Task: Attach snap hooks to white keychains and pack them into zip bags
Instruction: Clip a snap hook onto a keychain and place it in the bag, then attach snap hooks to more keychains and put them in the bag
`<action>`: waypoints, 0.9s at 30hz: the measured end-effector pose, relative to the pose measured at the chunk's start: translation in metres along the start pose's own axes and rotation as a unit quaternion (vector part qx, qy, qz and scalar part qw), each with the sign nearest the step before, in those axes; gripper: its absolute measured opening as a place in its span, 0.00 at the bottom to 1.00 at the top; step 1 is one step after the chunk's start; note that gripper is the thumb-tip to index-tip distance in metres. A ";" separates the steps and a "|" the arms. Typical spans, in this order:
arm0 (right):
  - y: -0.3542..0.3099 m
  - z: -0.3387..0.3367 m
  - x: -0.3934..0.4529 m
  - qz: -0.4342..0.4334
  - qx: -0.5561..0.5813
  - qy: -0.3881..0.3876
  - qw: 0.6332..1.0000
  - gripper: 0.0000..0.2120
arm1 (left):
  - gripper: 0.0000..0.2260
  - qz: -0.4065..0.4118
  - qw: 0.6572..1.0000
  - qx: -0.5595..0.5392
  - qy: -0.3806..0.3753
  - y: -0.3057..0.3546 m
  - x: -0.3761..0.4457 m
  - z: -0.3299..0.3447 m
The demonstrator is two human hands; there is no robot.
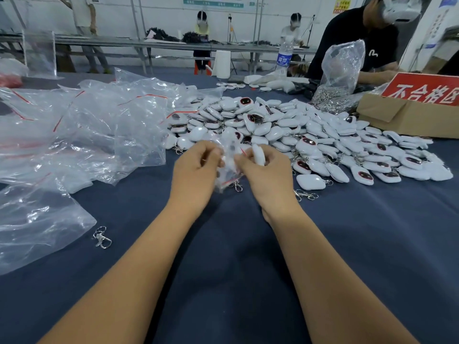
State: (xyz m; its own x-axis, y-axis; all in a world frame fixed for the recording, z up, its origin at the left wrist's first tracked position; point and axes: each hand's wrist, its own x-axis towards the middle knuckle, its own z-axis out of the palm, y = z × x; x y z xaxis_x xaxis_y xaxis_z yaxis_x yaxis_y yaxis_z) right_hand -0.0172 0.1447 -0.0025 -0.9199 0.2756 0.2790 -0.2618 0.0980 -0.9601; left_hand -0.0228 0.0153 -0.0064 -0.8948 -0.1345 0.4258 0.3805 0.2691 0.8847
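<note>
Both hands meet above the tabletop [223, 244]: the left hand [196, 167] has a pinching grip on a small zip bag [227, 167], the right hand [267, 170] grasps a white keychain [258, 153] at its mouth. Keychain heap [298, 135] beyond; empty bags [74, 125] left; loose hook [101, 238] near left.

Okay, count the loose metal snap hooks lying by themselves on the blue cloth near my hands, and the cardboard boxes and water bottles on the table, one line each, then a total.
Loose snap hooks on the cloth: 2 (one, one)
Cardboard boxes: 1
Water bottles: 1
Total: 4
</note>
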 end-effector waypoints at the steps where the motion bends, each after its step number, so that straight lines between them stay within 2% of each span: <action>1: 0.001 -0.002 0.003 0.008 -0.005 0.035 0.999 0.11 | 0.11 0.000 0.999 0.015 0.029 -0.001 0.003 -0.003; 3: 0.004 -0.006 0.007 0.021 -0.001 0.086 0.996 0.11 | 0.11 0.027 0.996 0.062 0.052 -0.002 0.004 -0.006; 7: 0.003 -0.014 0.009 0.008 -0.024 0.117 0.993 0.12 | 0.06 0.082 0.984 0.159 0.019 -0.004 0.002 -0.008; 9: 0.000 -0.017 0.006 0.023 -0.045 0.095 0.994 0.13 | 0.05 0.079 0.982 0.169 0.023 -0.004 0.001 -0.009; 11: -0.004 -0.016 -0.001 0.039 -0.061 0.069 0.995 0.17 | 0.05 0.094 0.973 0.202 0.056 -0.003 0.000 -0.012; 14: -0.012 -0.008 -0.012 -0.009 0.023 0.034 0.999 0.12 | 0.06 0.128 0.943 0.294 0.088 0.000 -0.001 -0.017; 18: -0.022 0.005 -0.019 -0.064 0.100 -0.071 0.990 0.12 | 0.09 0.132 0.918 0.369 0.049 0.006 -0.005 -0.018; 21: -0.017 0.013 -0.023 -0.065 0.041 -0.112 0.991 0.14 | 0.12 0.071 0.938 0.337 0.040 0.008 -0.007 -0.015; 24: -0.010 0.010 -0.020 -0.038 -0.016 -0.064 0.997 0.11 | 0.09 -0.008 0.967 0.244 0.077 0.007 -0.005 -0.015; 27: -0.005 0.007 -0.018 -0.086 -0.156 -0.063 0.982 0.09 | 0.07 -0.041 0.977 0.184 0.099 0.005 -0.002 -0.017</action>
State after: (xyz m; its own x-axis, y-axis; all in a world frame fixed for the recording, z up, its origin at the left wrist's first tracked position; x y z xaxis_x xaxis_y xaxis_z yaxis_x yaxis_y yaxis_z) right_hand -0.0017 0.1323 -0.0026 -0.9034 0.1113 0.4142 -0.3328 0.4274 -0.8406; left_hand -0.0150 0.0011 0.0001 -0.8426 -0.3415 0.4164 0.1668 0.5696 0.8048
